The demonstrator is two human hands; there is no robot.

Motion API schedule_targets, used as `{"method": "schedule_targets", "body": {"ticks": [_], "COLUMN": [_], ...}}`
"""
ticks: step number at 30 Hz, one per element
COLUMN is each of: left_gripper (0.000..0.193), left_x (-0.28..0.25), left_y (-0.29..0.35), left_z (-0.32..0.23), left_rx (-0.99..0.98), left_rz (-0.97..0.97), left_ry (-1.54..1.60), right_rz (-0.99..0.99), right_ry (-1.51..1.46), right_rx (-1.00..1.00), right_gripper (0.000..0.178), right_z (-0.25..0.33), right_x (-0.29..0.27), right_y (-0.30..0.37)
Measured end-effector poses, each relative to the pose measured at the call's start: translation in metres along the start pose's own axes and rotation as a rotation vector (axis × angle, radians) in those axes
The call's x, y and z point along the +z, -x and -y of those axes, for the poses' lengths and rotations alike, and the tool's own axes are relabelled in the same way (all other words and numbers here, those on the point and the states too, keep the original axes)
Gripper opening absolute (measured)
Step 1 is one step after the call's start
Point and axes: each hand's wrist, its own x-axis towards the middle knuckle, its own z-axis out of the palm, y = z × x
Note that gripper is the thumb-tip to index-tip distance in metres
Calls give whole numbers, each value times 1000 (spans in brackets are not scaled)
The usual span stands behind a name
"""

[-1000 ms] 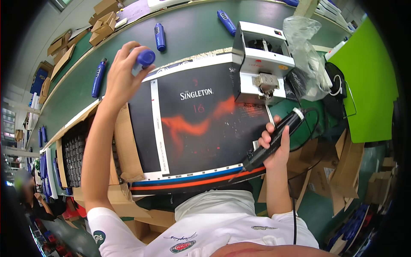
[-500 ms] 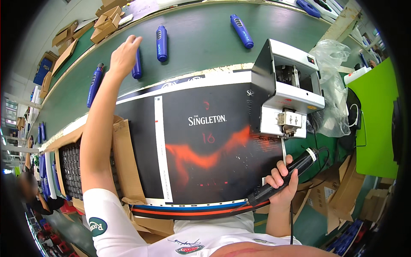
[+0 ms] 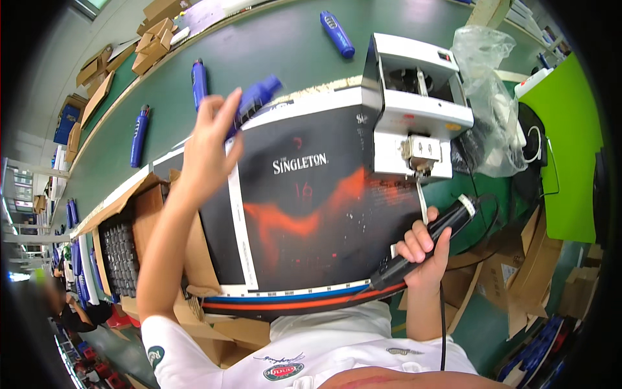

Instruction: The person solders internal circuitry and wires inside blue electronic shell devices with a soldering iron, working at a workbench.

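Note:
My left hand (image 3: 212, 139) is raised over the left part of a dark printed mat (image 3: 337, 240), its fingers closed round a blue cylindrical handheld device (image 3: 258, 97). That device is blurred by motion and tilted, its end pointing up and to the right. In my right hand (image 3: 424, 253) is a black electric screwdriver (image 3: 424, 249), gripped with the fingers wrapped round its body. The tool slants down to the left, its narrow end over the mat's near edge, and a cable runs from its upper end. Similar blue devices lie beyond the mat: one (image 3: 199, 84), another (image 3: 138, 136), and a third (image 3: 337, 34).
A white-and-black screw feeder (image 3: 421, 97) stands at the mat's right end, with a clear plastic bag (image 3: 483, 104) beside it. An open carton (image 3: 201, 253) with dark segmented trays (image 3: 120, 253) sits at left. A green panel (image 3: 564, 149) rises at far right, above cardboard boxes (image 3: 502, 285).
My left hand has lifted a blue device off the green surface and drawn it back toward me over the mat. My right hand still holds the screwdriver. The whole view has shifted slightly.

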Motion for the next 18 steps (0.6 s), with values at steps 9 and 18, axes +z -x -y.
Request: {"method": "schedule_targets", "body": {"ticks": [9, 18], "left_gripper": [54, 49], "left_x": [18, 30], "left_y": [154, 147], "left_z": [-113, -122], "left_rx": [94, 180], "left_rz": [6, -64], "left_ry": [-26, 20], "right_rz": [164, 309], "right_ry": [308, 734], "right_rx": [-216, -710], "right_gripper": [59, 61], "right_z": [12, 67], "right_x": [24, 70], "right_y": [-10, -29]}}
